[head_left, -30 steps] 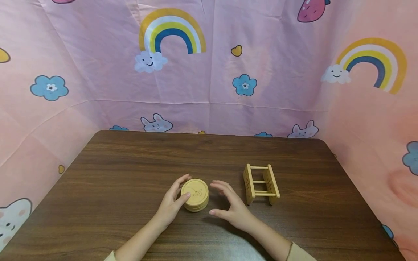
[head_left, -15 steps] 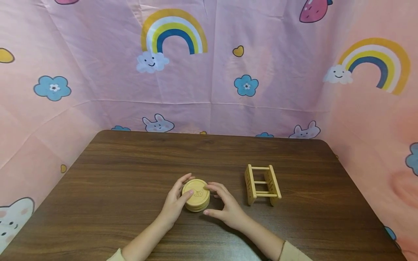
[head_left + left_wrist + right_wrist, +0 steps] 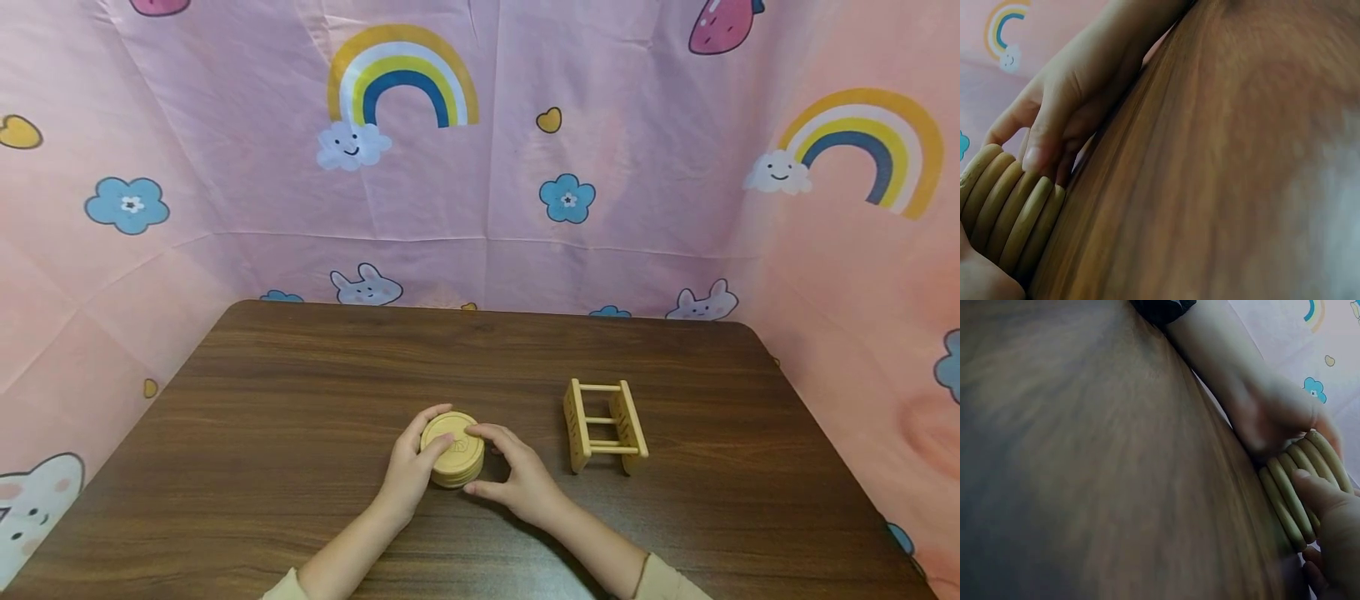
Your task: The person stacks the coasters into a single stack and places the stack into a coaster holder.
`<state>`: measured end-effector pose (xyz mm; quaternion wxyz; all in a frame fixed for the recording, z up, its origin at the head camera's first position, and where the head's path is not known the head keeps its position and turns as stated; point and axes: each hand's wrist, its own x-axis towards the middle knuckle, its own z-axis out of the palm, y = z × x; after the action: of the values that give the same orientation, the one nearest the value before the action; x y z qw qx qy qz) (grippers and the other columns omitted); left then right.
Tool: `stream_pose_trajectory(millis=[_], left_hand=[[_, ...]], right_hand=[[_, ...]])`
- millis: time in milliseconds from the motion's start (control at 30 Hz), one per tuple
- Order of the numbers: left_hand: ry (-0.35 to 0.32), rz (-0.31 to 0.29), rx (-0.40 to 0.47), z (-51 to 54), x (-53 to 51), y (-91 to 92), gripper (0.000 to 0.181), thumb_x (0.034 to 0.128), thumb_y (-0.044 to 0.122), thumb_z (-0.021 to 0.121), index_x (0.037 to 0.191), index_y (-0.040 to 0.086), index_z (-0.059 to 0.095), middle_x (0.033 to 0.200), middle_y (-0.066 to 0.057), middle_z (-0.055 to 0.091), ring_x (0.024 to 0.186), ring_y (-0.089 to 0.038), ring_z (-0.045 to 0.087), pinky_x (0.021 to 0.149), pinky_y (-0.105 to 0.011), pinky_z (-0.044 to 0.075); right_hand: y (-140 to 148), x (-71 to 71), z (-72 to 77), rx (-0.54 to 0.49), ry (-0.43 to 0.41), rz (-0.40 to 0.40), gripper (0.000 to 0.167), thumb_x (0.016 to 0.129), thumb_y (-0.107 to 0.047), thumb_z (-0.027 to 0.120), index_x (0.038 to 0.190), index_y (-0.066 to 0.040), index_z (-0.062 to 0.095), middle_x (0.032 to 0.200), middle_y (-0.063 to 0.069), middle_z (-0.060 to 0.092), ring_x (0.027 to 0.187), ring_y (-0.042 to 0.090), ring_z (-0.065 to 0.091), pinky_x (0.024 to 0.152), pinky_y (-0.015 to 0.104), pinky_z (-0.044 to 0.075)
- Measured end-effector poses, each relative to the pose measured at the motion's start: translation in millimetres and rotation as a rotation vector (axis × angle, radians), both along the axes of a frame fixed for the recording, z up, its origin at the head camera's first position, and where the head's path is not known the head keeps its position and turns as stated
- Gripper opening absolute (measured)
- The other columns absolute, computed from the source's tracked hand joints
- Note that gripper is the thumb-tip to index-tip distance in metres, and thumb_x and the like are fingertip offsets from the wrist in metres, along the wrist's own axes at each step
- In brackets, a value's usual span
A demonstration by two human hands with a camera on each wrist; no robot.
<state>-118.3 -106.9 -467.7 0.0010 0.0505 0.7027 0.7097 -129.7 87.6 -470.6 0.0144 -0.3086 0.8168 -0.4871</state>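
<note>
A stack of round pale wooden coasters (image 3: 463, 458) lies flat on the table, its top one engraved with a leaf-like pattern. My left hand (image 3: 407, 467) holds the stack from the left, thumb on the top coaster and fingers round the far side. From the right my right hand (image 3: 528, 479) grips it, index finger at the top edge. In the left wrist view the right thumb presses the side of the stacked coasters (image 3: 1013, 209). The right wrist view shows several coasters (image 3: 1304, 469) between both hands. The fingertips behind the stack are partly hidden.
A small wooden rack (image 3: 576, 429) with slotted side panels and crossbars stands to the right of the right hand. The dark wood-grain table (image 3: 300, 375) has rounded far corners. A printed pink and lilac cloth (image 3: 480, 200) hangs behind and along both sides.
My right hand has moved left from beside the stack onto its right side. My left thumb has slid further over the top coaster. The rack has stayed in place.
</note>
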Motion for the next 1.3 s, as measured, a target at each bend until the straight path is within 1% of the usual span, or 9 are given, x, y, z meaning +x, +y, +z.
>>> stream_pose_trajectory(millis=[100, 200, 300, 467, 600, 767, 967, 1100, 1300], left_hand=[[-0.001, 0.032, 0.018, 0.3, -0.3, 3.4, 0.042, 0.0934, 0.009, 0.055, 0.134, 0.003, 0.049, 0.126, -0.014, 0.056, 0.114, -0.026, 0.054, 0.093, -0.033, 0.043], [-0.009, 0.062, 0.040, 0.4, -1.2, 6.6, 0.039, 0.0922, 0.006, 0.054, 0.131, 0.003, 0.051, 0.122, -0.015, 0.058, 0.109, -0.025, 0.056, 0.089, -0.028, 0.045], [-0.016, 0.085, 0.060, 0.4, -1.0, 8.9, 0.038, 0.0912, 0.003, 0.053, 0.129, 0.003, 0.052, 0.121, -0.015, 0.058, 0.109, -0.025, 0.056, 0.089, -0.027, 0.045], [-0.019, 0.133, 0.085, 0.0, -0.9, 12.7, 0.038, 0.0886, 0.000, 0.051, 0.126, 0.001, 0.054, 0.122, -0.015, 0.057, 0.111, -0.024, 0.055, 0.091, -0.027, 0.044], [-0.017, 0.162, 0.099, -0.7, -1.8, 16.2, 0.038, 0.0864, -0.002, 0.052, 0.124, -0.001, 0.054, 0.119, -0.015, 0.059, 0.108, -0.023, 0.056, 0.089, -0.027, 0.044], [-0.019, 0.201, 0.098, 0.5, -1.3, 19.2, 0.037, 0.0857, -0.003, 0.052, 0.122, 0.000, 0.057, 0.117, -0.014, 0.061, 0.106, -0.021, 0.056, 0.089, -0.026, 0.044], [0.005, 0.274, 0.089, 0.0, -2.4, 24.8, 0.035, 0.0837, -0.004, 0.052, 0.117, 0.000, 0.061, 0.115, -0.013, 0.062, 0.104, -0.021, 0.056, 0.087, -0.027, 0.044], [0.022, 0.299, 0.090, 0.9, -3.4, 27.5, 0.035, 0.0821, -0.004, 0.052, 0.115, -0.001, 0.062, 0.115, -0.014, 0.062, 0.105, -0.022, 0.055, 0.088, -0.026, 0.043], [0.036, 0.319, 0.096, 3.3, -3.1, 28.4, 0.036, 0.0808, -0.005, 0.052, 0.115, -0.004, 0.062, 0.114, -0.013, 0.063, 0.104, -0.021, 0.056, 0.087, -0.026, 0.043]], right_hand=[[-0.8, 0.3, 0.0, 0.024, 0.034, -0.020, 0.074, 0.073, -0.019, 0.083, 0.137, -0.025, 0.047, 0.136, -0.006, 0.049, 0.124, 0.017, 0.047, 0.094, 0.036, 0.044], [-2.0, -0.2, -0.4, 0.046, 0.072, -0.037, 0.074, 0.072, -0.014, 0.084, 0.136, -0.023, 0.049, 0.134, -0.004, 0.050, 0.122, 0.018, 0.049, 0.092, 0.034, 0.046], [-3.1, -1.0, -1.3, 0.074, 0.091, -0.046, 0.074, 0.071, -0.013, 0.084, 0.136, -0.023, 0.049, 0.134, -0.004, 0.051, 0.121, 0.018, 0.050, 0.091, 0.033, 0.046], [-4.4, -1.7, -2.5, 0.109, 0.093, -0.049, 0.077, 0.070, -0.013, 0.085, 0.137, -0.024, 0.047, 0.136, -0.001, 0.051, 0.122, 0.020, 0.050, 0.092, 0.032, 0.046], [-5.2, -2.5, -2.3, 0.118, 0.106, -0.070, 0.079, 0.066, -0.013, 0.086, 0.135, -0.023, 0.050, 0.134, 0.000, 0.054, 0.121, 0.021, 0.052, 0.094, 0.035, 0.045], [-6.6, -4.4, -2.1, 0.092, 0.125, -0.084, 0.078, 0.060, -0.013, 0.088, 0.130, -0.020, 0.055, 0.129, 0.000, 0.059, 0.119, 0.020, 0.054, 0.095, 0.035, 0.044], [-8.1, -6.0, -3.6, 0.052, 0.143, -0.088, 0.077, 0.058, -0.011, 0.089, 0.128, -0.019, 0.057, 0.127, 0.001, 0.060, 0.118, 0.020, 0.055, 0.095, 0.034, 0.044], [-8.3, -6.2, -3.5, 0.019, 0.161, -0.092, 0.076, 0.057, -0.009, 0.089, 0.126, -0.018, 0.058, 0.126, 0.003, 0.062, 0.117, 0.021, 0.056, 0.095, 0.033, 0.044], [-7.6, -6.1, -2.5, -0.014, 0.165, -0.089, 0.074, 0.057, -0.010, 0.090, 0.125, -0.017, 0.060, 0.126, -0.001, 0.061, 0.118, 0.020, 0.055, 0.096, 0.032, 0.043]])
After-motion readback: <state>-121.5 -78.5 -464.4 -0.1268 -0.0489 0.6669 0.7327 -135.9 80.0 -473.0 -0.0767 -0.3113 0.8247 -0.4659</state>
